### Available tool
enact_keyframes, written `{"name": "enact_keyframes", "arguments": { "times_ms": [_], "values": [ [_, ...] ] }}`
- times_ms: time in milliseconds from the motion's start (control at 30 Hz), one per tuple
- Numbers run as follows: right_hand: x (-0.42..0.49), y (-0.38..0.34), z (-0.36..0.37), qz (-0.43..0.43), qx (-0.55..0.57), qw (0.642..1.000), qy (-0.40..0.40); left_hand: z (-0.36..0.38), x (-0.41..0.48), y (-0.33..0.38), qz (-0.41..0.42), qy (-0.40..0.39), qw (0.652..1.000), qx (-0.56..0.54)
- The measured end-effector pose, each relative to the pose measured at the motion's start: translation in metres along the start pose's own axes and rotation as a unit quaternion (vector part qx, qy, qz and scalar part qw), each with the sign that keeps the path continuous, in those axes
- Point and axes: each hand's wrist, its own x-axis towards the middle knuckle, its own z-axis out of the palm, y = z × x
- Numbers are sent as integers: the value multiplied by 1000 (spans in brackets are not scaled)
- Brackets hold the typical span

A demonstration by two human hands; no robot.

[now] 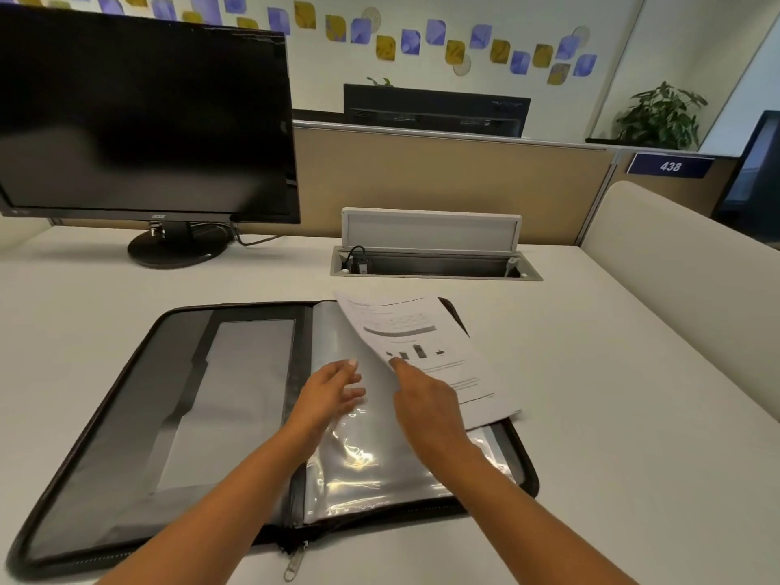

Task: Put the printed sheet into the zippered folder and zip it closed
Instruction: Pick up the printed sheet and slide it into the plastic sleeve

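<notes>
The black zippered folder (126, 437) lies open flat on the desk, its zip pull (294, 561) at the near edge. Its right half holds shiny clear plastic sleeves (371, 462). The printed sheet (426, 348), white with a small bar chart, is tilted over the right half and overhangs the folder's right edge. My right hand (426, 399) grips the sheet's left edge with the thumb on top. My left hand (333, 390) hovers over the sleeves just left of the sheet, fingers apart, holding nothing.
A black monitor (143, 116) on a round stand sits at the back left. An open cable box (434, 259) with a raised lid is set into the desk behind the folder. A beige partition (456, 183) closes the back and a padded divider (692, 268) the right.
</notes>
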Motion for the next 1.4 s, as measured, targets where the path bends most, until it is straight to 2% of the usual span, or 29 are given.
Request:
{"name": "enact_keyframes", "arguments": {
  "times_ms": [100, 267, 400, 567, 733, 800, 900, 967, 1067, 1267, 1400],
  "values": [
    [-2, -15, 10, -45, 15, 999, -25, -2, 4, 8, -71, -3, 994, -81],
    [-6, -29, 28, -80, 8, 994, -78, -3, 7, 7, -84, 26, 990, -108],
    [-13, -28, 32, -91, 75, 989, -84, -8, 10, 0, -52, 66, 994, -69],
    [-6, 1, 22, 40, 153, 986, -60, -24, 9, 0, -11, 77, 996, -46],
    [8, 39, 13, 190, 206, 960, 8, -40, 2, 4, 19, 57, 996, -65],
    [17, 50, 6, 258, 268, 928, 10, -44, -1, 6, 35, 41, 995, -79],
    [27, 56, -5, 328, 429, 841, -8, -44, -6, 11, 65, 7, 991, -113],
    [30, 56, -11, 308, 499, 810, -21, -44, -8, 15, 85, -12, 988, -129],
    [33, 49, -19, 274, 543, 794, 30, -43, -8, 25, 118, -34, 986, -114],
    [45, 35, -37, 190, 575, 789, 104, -36, -9, 50, 190, -31, 976, -104],
    [46, 32, -42, 161, 612, 767, 105, -28, -13, 54, 224, -29, 972, -73]
  ]
}}
